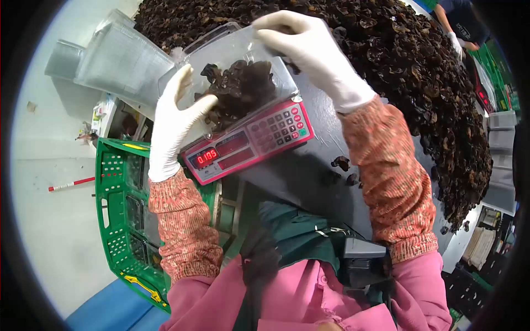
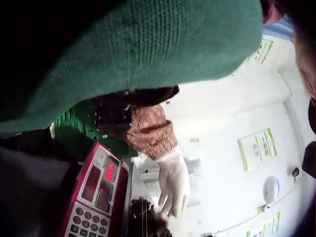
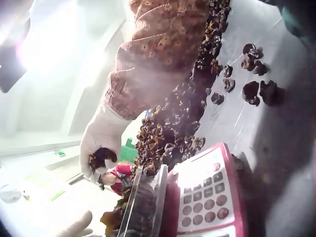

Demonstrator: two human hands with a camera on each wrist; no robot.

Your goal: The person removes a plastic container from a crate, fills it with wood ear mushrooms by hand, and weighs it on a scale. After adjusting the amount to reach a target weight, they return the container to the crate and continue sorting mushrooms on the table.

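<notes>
A clear plastic box (image 1: 279, 83) sits on the pink scale (image 1: 248, 140), with a heap of dark wood ear mushrooms (image 1: 237, 88) in it. My gloved left hand (image 1: 172, 118) is at the left side of the box, fingers and thumb spread apart beside the heap. In the left wrist view the left hand (image 2: 174, 182) shows loosely extended fingers. Above the far right part of the box, my gloved right hand (image 1: 312, 47) is raised. In the right wrist view, that right hand (image 3: 101, 140) holds a dark wood ear mushroom (image 3: 102, 158) between curled fingers.
A large pile of wood ear mushrooms (image 1: 408, 71) covers the table's back and right. Loose pieces (image 1: 340, 163) lie right of the scale. Stacked clear boxes (image 1: 121, 60) stand at left, above a green crate (image 1: 113, 215). Another person's gloved hand (image 1: 456, 44) is at far right.
</notes>
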